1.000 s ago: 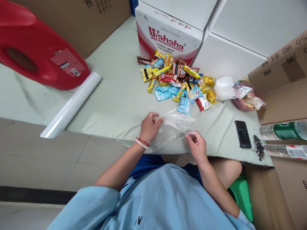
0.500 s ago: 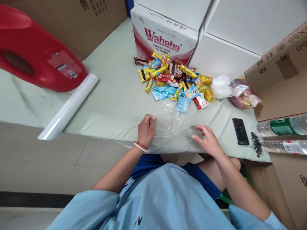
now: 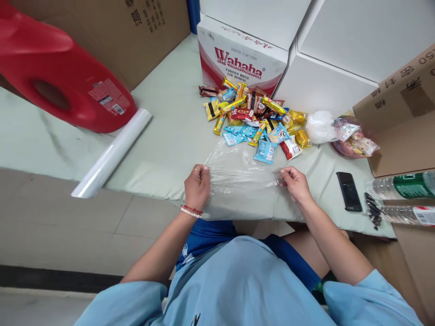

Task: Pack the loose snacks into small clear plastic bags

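Pale tablecloth (image 3: pixel 170 149) underlies clear plastic (image 3: pixel 239 177) (edges indistinct), both hands (image 3: pixel 197 186) (image 3: pixel 296 184) pinching it.

A black phone (image 3: pixel 349 191) lies near two clear bottles (image 3: pixel 412 185), well apart from a red jug (image 3: pixel 86 97).

At twelve o'clock, the white and red box (image 3: pixel 239 61) says "Wahaha" with the sign ®, and below it "PURIFIED WATER FOR DRINKING". Toward two o'clock, the brown carton (image 3: pixel 404 115) carries "50" and Chinese characters. At ten o'clock, the red jug (image 3: pixel 79 77) has a label (image 3: pixel 109 96) too small for reading.
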### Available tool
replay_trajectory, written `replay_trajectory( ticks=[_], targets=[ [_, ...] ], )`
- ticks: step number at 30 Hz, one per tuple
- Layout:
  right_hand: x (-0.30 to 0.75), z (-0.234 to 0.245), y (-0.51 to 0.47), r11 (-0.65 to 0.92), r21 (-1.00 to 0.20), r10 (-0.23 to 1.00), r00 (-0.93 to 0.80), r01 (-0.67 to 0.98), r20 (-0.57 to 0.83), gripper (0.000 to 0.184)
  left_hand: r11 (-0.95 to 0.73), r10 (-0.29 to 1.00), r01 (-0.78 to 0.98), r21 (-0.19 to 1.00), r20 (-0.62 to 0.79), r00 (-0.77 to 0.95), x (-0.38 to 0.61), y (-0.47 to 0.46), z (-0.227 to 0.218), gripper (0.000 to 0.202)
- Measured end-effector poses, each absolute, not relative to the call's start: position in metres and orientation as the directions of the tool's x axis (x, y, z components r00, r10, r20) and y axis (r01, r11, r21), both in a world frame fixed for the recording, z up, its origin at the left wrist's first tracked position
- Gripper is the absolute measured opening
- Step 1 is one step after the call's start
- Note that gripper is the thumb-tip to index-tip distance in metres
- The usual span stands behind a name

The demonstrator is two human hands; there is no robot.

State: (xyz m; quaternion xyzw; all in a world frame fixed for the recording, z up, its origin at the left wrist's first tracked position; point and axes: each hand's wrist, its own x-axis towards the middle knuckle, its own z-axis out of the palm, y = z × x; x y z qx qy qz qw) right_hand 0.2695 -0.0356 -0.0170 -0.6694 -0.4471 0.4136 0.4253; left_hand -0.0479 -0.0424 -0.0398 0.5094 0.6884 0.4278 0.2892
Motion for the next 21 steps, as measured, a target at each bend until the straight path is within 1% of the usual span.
replay_trajectory(
  ticks=[3,4,6,8,9,11,13,15,16,17,18,20,21],
  targets=[
    [0.279,-0.012,-0.041,-0.270,-0.918,0.943,0.271,0.289,-0.192,0.047,0.116,0.953,0.486,0.866,0.041,-0.301,-0.047,-0.041,-0.038,0.029],
    [0.280,-0.011,-0.045,-0.258,-0.907,0.949,0.265,0.334,-0.173,0.046,0.112,0.953,0.496,0.861,0.048,-0.299,-0.045,-0.042,-0.038,0.029],
    [0.283,-0.009,-0.054,-0.199,-0.854,0.968,0.232,0.481,-0.096,0.041,0.104,0.953,0.528,0.843,0.067,-0.295,-0.044,-0.046,-0.037,0.030],
    [0.287,-0.011,-0.060,-0.126,-0.742,0.986,0.164,0.658,-0.022,0.035,0.092,0.957,0.598,0.796,0.095,-0.274,-0.044,-0.050,-0.038,0.030],
    [0.289,-0.011,-0.061,-0.098,-0.676,0.992,0.127,0.731,-0.006,0.034,0.083,0.962,0.642,0.762,0.108,-0.252,-0.044,-0.052,-0.039,0.030],
    [0.291,-0.010,-0.061,-0.060,-0.562,0.995,0.092,0.825,0.029,0.035,0.073,0.971,0.724,0.685,0.116,-0.208,-0.045,-0.055,-0.041,0.028],
    [0.287,-0.003,-0.059,-0.002,-0.508,0.985,0.090,0.861,0.148,0.033,0.093,0.978,0.775,0.625,0.090,-0.190,-0.046,-0.055,-0.043,0.027],
    [0.275,0.011,-0.060,0.127,-0.498,0.945,0.048,0.858,0.324,0.027,0.134,0.979,0.796,0.590,0.045,-0.198,-0.046,-0.053,-0.043,0.029],
    [0.265,0.019,-0.062,0.220,-0.497,0.925,-0.018,0.839,0.379,0.021,0.151,0.979,0.798,0.583,0.024,-0.203,-0.045,-0.051,-0.043,0.030],
    [0.255,0.025,-0.064,0.325,-0.492,0.909,-0.122,0.808,0.400,0.016,0.163,0.979,0.797,0.582,0.007,-0.205,-0.044,-0.050,-0.042,0.030],
    [0.243,0.028,-0.066,0.430,-0.479,0.886,-0.255,0.765,0.388,0.013,0.169,0.979,0.793,0.585,-0.006,-0.204,-0.044,-0.049,-0.041,0.031],
    [0.219,0.027,-0.069,0.592,-0.439,0.805,-0.520,0.676,0.285,0.016,0.171,0.980,0.779,0.604,-0.020,-0.200,-0.044,-0.046,-0.039,0.030],
    [0.209,0.022,-0.070,0.639,-0.414,0.760,-0.614,0.648,0.213,0.019,0.170,0.980,0.766,0.620,-0.024,-0.198,-0.044,-0.045,-0.038,0.028]
  ],
)
